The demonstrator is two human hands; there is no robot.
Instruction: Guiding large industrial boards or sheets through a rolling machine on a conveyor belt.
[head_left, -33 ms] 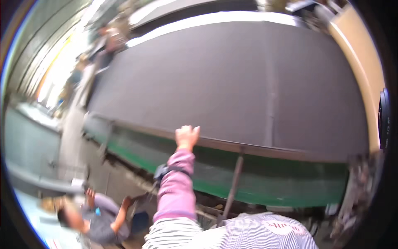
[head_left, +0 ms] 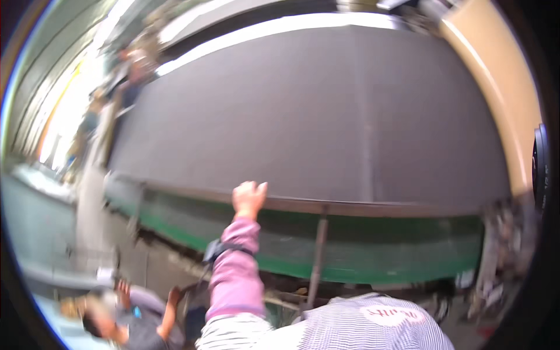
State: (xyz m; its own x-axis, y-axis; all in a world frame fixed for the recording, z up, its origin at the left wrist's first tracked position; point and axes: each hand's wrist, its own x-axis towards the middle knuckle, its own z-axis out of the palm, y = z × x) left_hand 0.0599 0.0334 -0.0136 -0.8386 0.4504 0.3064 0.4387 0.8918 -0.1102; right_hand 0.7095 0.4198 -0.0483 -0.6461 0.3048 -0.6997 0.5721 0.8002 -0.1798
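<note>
My left hand [head_left: 249, 199] is at the near edge of a wide dark grey sheet-like surface [head_left: 274, 116]. Its fingers look bent and drawn in, the thumb standing off to the right; whether anything is inside them is hidden. A purple sleeve covers this forearm, with a dark strap and small device [head_left: 219, 249] around it. The dark surface lies smooth around the hand, and a pale seam or fold line [head_left: 366, 128] crosses it further right. My right hand is out of view.
Below the surface's edge hangs a green-edged translucent panel [head_left: 385, 251], with a metal post [head_left: 318, 256] in front. A tan curved panel [head_left: 490, 87] stands at the right. At lower left is another person [head_left: 140, 326], arms raised; more people [head_left: 131, 79] are blurred at far left.
The whole view has shifted slightly, so the surface and my arm appear further left. My left hand keeps its place at the edge, with the same bent fingers.
</note>
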